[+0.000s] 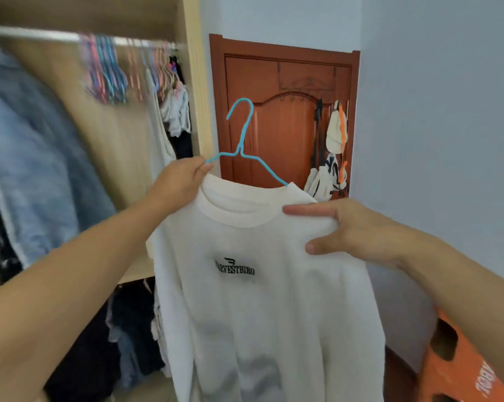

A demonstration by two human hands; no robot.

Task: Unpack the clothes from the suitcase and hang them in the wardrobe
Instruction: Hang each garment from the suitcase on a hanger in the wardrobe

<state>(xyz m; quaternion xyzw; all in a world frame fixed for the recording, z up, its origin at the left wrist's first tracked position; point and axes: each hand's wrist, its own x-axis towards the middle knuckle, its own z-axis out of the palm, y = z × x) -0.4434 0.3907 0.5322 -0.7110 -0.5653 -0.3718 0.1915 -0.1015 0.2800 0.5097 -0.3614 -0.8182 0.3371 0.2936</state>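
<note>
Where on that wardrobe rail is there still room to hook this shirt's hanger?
The wardrobe rail looks bare between the blue denim garment at its left and the bunch of empty coloured hangers. Right of that bunch it is crowded with more hangers and the white clothes against the wardrobe's side panel.
</note>
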